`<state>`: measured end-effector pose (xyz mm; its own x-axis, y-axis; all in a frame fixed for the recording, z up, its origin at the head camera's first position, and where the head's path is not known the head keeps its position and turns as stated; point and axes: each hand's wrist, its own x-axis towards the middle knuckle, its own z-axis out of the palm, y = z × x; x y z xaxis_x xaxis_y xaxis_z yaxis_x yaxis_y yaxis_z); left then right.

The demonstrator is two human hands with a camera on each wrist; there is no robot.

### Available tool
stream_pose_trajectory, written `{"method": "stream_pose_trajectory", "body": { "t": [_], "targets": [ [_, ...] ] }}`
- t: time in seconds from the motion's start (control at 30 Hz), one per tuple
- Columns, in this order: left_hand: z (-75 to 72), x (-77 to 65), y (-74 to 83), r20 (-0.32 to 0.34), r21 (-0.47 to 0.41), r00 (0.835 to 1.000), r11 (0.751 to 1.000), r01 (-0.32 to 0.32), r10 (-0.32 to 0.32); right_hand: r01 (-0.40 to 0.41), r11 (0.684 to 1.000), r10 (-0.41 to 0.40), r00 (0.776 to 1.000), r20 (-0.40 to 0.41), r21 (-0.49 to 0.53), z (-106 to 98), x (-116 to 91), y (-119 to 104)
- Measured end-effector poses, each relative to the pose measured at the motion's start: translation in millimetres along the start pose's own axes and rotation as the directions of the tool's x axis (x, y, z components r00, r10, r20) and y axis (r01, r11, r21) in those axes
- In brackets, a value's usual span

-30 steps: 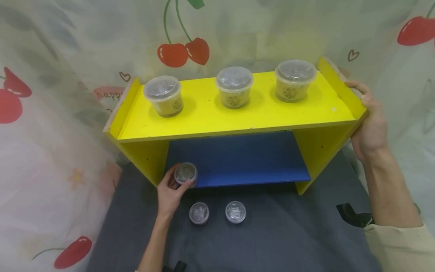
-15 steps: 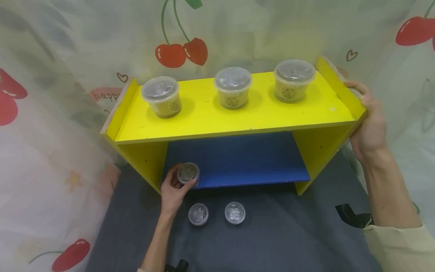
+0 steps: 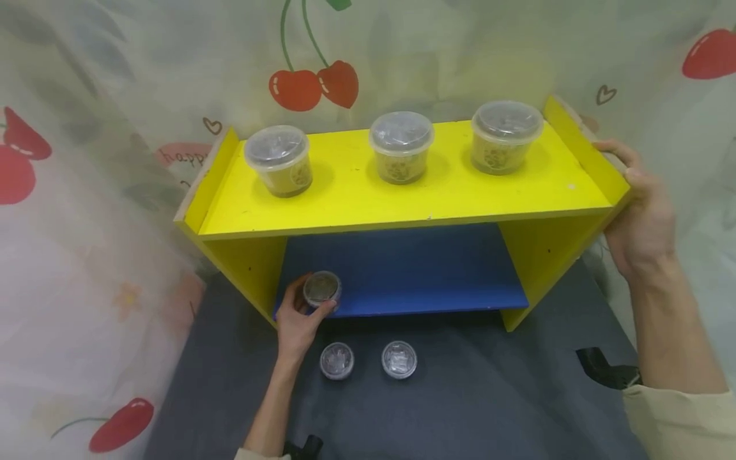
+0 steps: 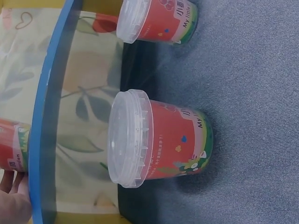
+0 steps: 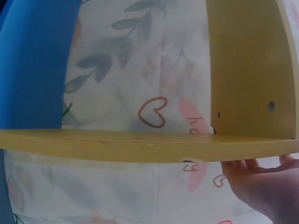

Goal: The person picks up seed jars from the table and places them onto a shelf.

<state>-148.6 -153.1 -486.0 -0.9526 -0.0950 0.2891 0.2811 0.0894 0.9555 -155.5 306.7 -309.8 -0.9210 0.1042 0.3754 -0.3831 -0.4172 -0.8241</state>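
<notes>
In the head view my left hand (image 3: 297,326) holds a small lidded plastic cup (image 3: 322,287) at the left end of the blue lower shelf (image 3: 408,268). From the left wrist, this cup (image 4: 13,144) shows a red label and appears upright on the blue board, with fingers around its base. My right hand (image 3: 646,220) grips the right side panel of the yellow shelf unit (image 3: 345,211) near its top; the right wrist view has the hand (image 5: 266,186) against the panel's outer face. Two more lidded cups, one on the left (image 3: 337,361) and one on the right (image 3: 399,360), stand on the grey cloth below.
Three larger clear lidded tubs, left (image 3: 282,163), middle (image 3: 400,148) and right (image 3: 505,137), stand in a row on the yellow top board. A cherry-print curtain (image 3: 448,57) hangs behind the unit. Grey cloth (image 3: 471,402) covers the surface in front.
My left hand has shifted slightly right along the blue shelf with the cup. The right hand keeps its grip on the side panel, and the other cups and tubs have stayed put.
</notes>
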Motion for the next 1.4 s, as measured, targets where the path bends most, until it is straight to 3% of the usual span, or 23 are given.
{"method": "stream_pose_trajectory", "body": {
  "t": [0.4,0.73,0.97,1.2,1.4],
  "targets": [
    [5.7,-1.1,3.5,0.003,-0.010,1.000,1.000,0.025,-0.025,-0.019,0.998,0.020,1.000,0.018,-0.067,0,-4,-7],
    [2.2,-7.7,0.3,-0.031,-0.034,0.999,0.999,-0.014,0.013,-0.016,0.996,0.017,1.000,0.009,-0.084,4,-4,-6],
    [-9.3,-21.7,-0.8,-0.063,0.004,0.995,0.997,-0.074,0.074,-0.017,0.996,0.016,1.000,-0.012,-0.089,4,-5,-7],
    [-17.9,-39.4,-1.0,-0.130,0.019,0.979,0.988,-0.154,0.155,-0.018,0.996,0.016,0.999,-0.030,-0.088,4,-4,-5],
    [-22.9,-50.9,-6.6,-0.105,0.054,0.981,0.986,-0.159,0.164,-0.022,0.996,0.018,0.999,-0.044,-0.089,4,-4,-6]
  ]
}}
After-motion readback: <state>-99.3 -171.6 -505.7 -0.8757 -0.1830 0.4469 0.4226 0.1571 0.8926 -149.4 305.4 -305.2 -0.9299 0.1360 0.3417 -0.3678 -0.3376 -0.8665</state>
